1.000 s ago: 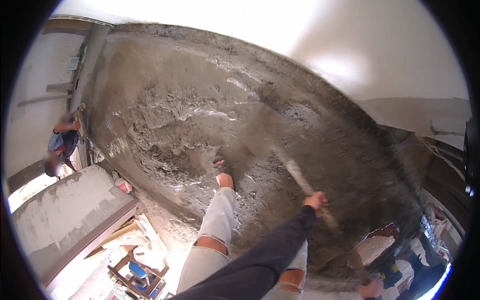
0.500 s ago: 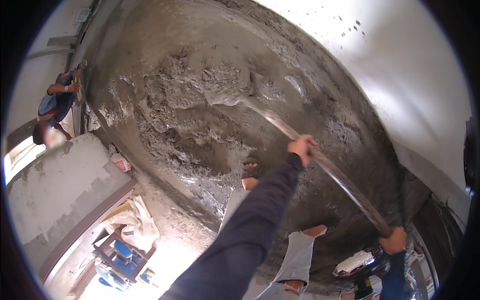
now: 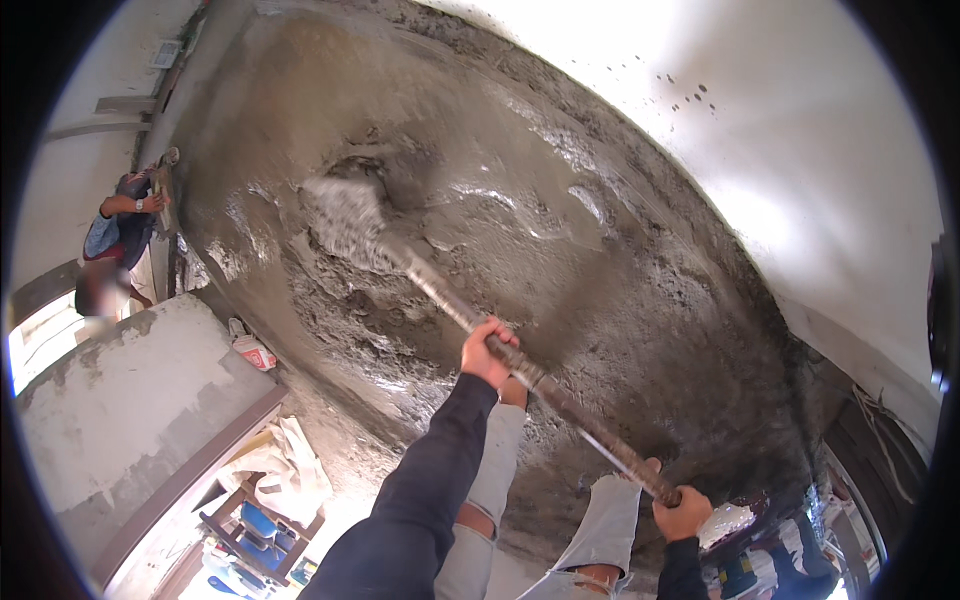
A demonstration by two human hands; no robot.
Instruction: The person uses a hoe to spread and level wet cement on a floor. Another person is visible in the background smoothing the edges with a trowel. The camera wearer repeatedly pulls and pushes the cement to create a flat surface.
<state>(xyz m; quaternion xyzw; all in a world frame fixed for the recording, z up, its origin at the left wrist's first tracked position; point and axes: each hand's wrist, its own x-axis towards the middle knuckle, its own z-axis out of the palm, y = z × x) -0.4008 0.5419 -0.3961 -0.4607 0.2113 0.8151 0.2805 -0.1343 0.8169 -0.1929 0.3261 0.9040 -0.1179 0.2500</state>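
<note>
A long-handled shovel (image 3: 540,380) slants from the lower right up to the middle left of the view. My left hand (image 3: 487,352) is wrapped round the middle of its shaft, and my right hand (image 3: 683,512) closes on the rear end. The shovel's head, blurred and coated in grey, lies in the wet cement mix (image 3: 430,185) spread over the floor. Rough heaps of the mix surround the head, and smoother wet patches lie beyond it. My legs stand in the mix just below the shaft, the feet partly hidden by my arm and the shaft.
At the far left a person (image 3: 125,225) bends with a hand on a board. Nearer on that side are a low plastered wall (image 3: 130,400), a red and white package (image 3: 254,352) and a wooden frame with blue items (image 3: 262,535). A white wall (image 3: 800,170) bounds the right.
Both my hands and the shovel have moved left. The shovel's head has pushed leftward through the mix, leaving a smoother surface where the heap was. The other person still bends at the left.
</note>
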